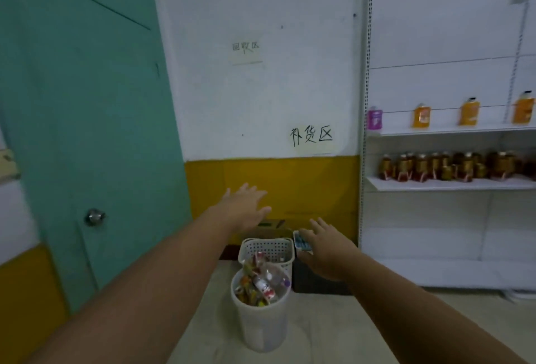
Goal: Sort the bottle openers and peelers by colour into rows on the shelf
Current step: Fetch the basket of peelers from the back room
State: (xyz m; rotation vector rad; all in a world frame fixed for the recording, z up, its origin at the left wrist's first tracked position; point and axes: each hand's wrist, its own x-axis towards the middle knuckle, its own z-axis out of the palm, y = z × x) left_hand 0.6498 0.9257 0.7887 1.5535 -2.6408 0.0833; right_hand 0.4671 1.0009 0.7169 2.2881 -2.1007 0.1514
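Teal door point(87, 131) is seen at left, beside a white wall point(261, 97) with a yellow band. White shelf point(435, 185) is set at right, well apart from both hands, with amber bottles point(435, 166) lined on one tier. Two signs are taped up: "回收区" point(246, 47) higher, "补货区" point(311, 135) lower. A round bin point(261, 326) of wrappers and a perforated basket point(266, 247) are placed on the floor. Left hand point(246, 207) and right hand point(322, 250) are held out, fingers spread, nothing gripped. A small tray of blue items point(301, 243) is partly hidden by the right hand. Whether they are openers or peelers cannot be told.
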